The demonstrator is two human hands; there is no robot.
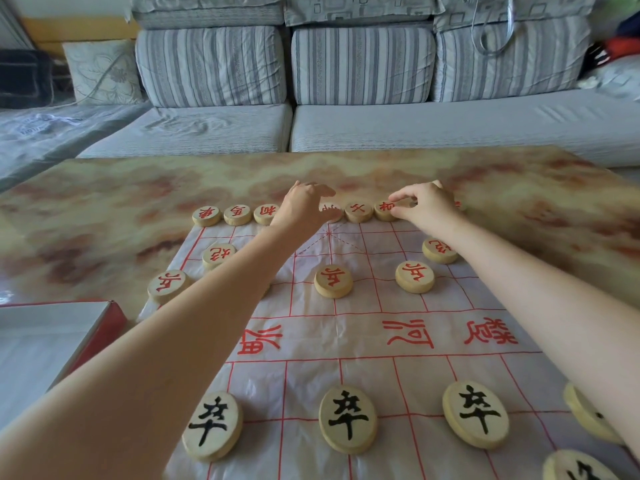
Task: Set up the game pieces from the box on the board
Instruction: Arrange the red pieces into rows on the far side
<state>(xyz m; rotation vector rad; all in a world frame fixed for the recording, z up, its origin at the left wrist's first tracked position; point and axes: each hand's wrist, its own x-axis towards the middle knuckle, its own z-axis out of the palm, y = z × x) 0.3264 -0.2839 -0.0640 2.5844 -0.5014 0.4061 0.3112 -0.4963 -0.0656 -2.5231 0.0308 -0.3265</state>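
A white plastic board (363, 341) with red grid lines lies on the table. Wooden discs with red characters line its far edge, among them one far-left red piece (206, 215); red soldier pieces (333, 280) stand two rows nearer. Black-marked pieces (347, 419) stand in the near row. My left hand (303, 206) reaches into the far row beside a red piece (329, 212), thumb spread over it and fingers hidden behind the hand. My right hand (424, 206) pinches a disc (404, 202) next to another red piece (385, 210) in that row. The red-edged box (104, 327) sits at the left.
The marble-patterned table (104, 220) reaches past the board on all sides. A grey striped sofa (360, 126) runs along the far edge of the table. My forearms cross over the board's left and right columns and hide some pieces.
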